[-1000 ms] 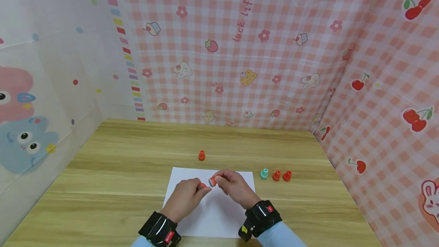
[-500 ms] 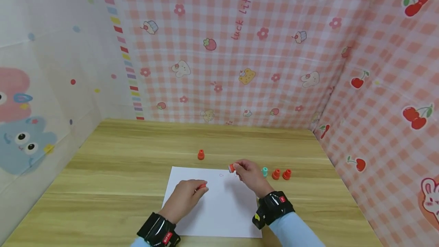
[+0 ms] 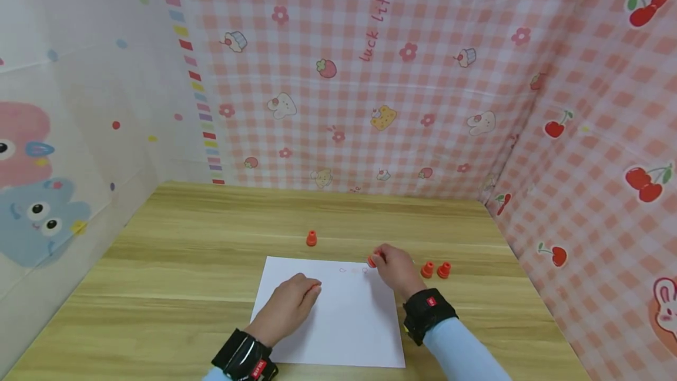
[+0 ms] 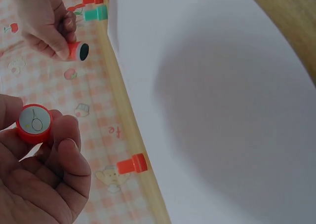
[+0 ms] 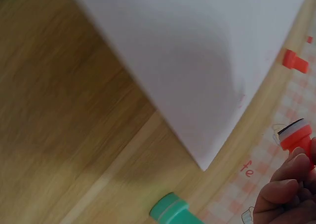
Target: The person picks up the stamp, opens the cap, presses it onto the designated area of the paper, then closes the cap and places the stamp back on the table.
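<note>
My left hand (image 3: 285, 307) is over the left part of the white paper (image 3: 338, 328). In the left wrist view its fingers pinch a small red cap (image 4: 34, 123) whose round pale end bears a racket-like drawing. Over the paper's far right corner, my right hand (image 3: 396, 269) grips a red stamp (image 3: 372, 261). Its dark face (image 4: 84, 52) shows in the left wrist view, tilted and bare. Small red prints (image 3: 364, 271) mark the paper near its far edge. In the right wrist view the stamp (image 5: 296, 135) appears raised off the paper.
One capped red stamp (image 3: 311, 239) stands beyond the paper. Two more red stamps (image 3: 435, 270) stand to its right. A teal stamp (image 4: 96, 13) near them is hidden by my right hand in the head view. Patterned cloth (image 3: 359, 93) hangs behind the wooden table.
My right hand has moved away from the left, rightward and farther out, with the red stamp. Red prints near the paper's far edge have come into view. The left hand stays nearly in place.
</note>
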Motion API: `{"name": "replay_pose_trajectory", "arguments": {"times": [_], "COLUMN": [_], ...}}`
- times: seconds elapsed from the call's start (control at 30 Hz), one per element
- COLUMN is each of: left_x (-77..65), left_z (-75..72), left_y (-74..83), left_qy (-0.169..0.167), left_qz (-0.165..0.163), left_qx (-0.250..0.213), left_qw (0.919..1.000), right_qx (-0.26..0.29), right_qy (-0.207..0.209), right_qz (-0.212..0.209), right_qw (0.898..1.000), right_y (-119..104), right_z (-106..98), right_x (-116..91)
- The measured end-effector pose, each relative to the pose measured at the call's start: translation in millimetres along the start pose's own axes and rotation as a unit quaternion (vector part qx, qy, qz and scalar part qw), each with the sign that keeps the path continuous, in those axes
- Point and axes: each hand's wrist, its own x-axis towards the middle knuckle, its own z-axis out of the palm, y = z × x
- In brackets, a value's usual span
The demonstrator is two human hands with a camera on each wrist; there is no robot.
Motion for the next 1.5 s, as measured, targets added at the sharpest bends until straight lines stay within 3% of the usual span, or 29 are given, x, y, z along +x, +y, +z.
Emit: {"name": "replay_pose_trajectory", "arguments": {"times": [0.17,0.3,0.5,0.67,0.9,1.13,1.5], "left_x": [0.1,0.7,0.6,-0.6,-3.2,-2.4,-2.2], "left_z": [-2.7,-5.4,-6.8,-7.6,-6.6,-5.9,-8.0], "left_y": [0.6,1.6,4.1,5.9,3.4,1.8,-0.2], "left_qy": [-0.03,-0.06,-0.07,-0.07,-0.052,-0.062,-0.059], "left_qz": [-0.03,-0.049,-0.056,-0.057,-0.03,-0.045,-0.046], "left_qx": [-0.009,-0.016,-0.011,0.001,0.017,0.016,-0.014], "left_qw": [0.9991,0.9968,0.996,0.9959,0.9981,0.997,0.9971], "right_qx": [-0.09,-0.125,-0.157,-0.17,-0.179,-0.187,-0.218], "right_qy": [0.002,-0.005,-0.01,-0.017,-0.022,-0.031,-0.004], "right_qz": [-0.061,-0.08,-0.085,-0.081,-0.088,-0.082,-0.151], "right_qw": [0.994,0.989,0.984,0.982,0.98,0.979,0.964], "right_y": [8,13,17,16,15,15,18], "right_z": [5,9,14,16,17,20,27], "right_x": [3,5,8,10,10,10,13]}}
